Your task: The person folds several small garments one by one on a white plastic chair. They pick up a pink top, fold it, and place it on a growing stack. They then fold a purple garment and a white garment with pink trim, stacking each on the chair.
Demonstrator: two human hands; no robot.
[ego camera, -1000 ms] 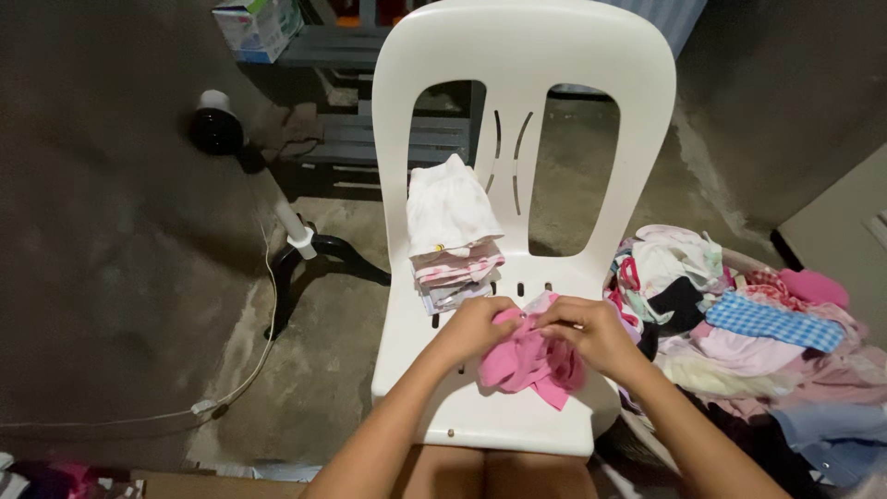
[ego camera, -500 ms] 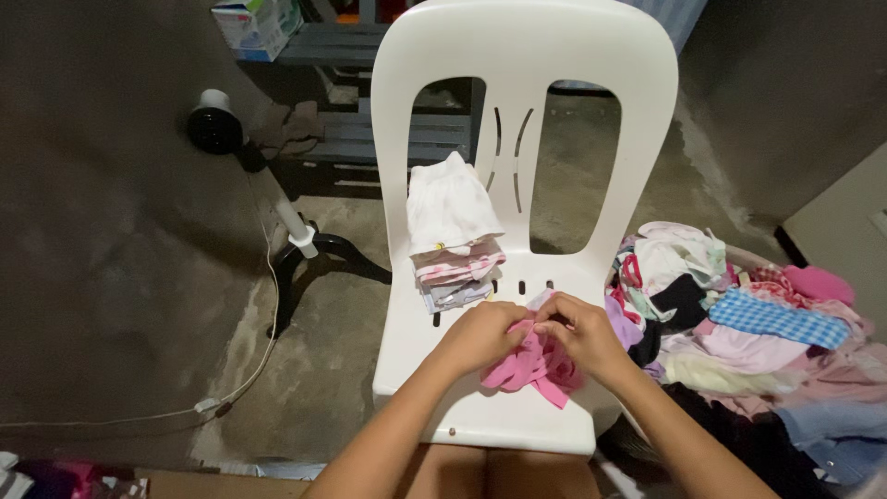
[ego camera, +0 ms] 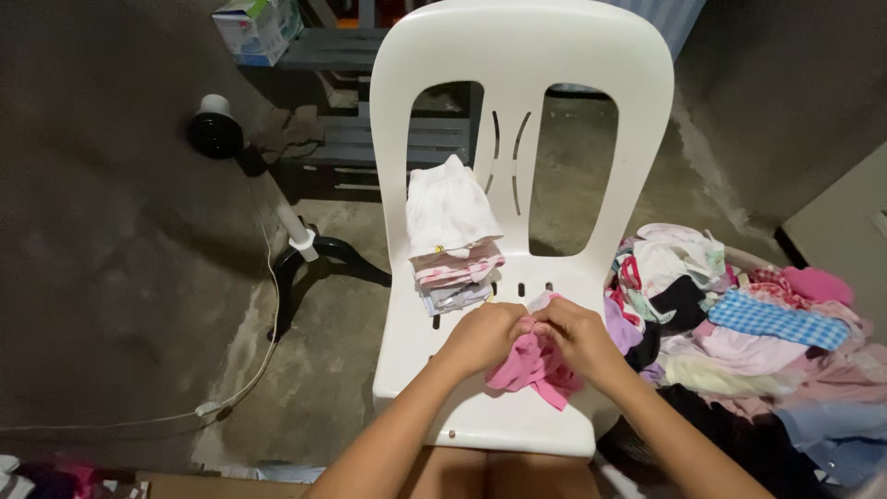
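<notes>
Fingers (ego camera: 514,325) of both hands pinched shut on a bunched pink garment (ego camera: 536,365), just below frame centre. Left hand (ego camera: 480,337) and right hand (ego camera: 577,337) nearly touching above it, over the seat of a white plastic chair (ego camera: 517,55). Not yet folded, by the look of it. Just beyond, a small stack of folded clothes (ego camera: 453,245) on the seat, white piece on top. At lower right, a large heap of mixed unfolded laundry (ego camera: 739,323): seemingly far more left than done. At left, a fan stand (ego camera: 300,245) on the concrete floor.
</notes>
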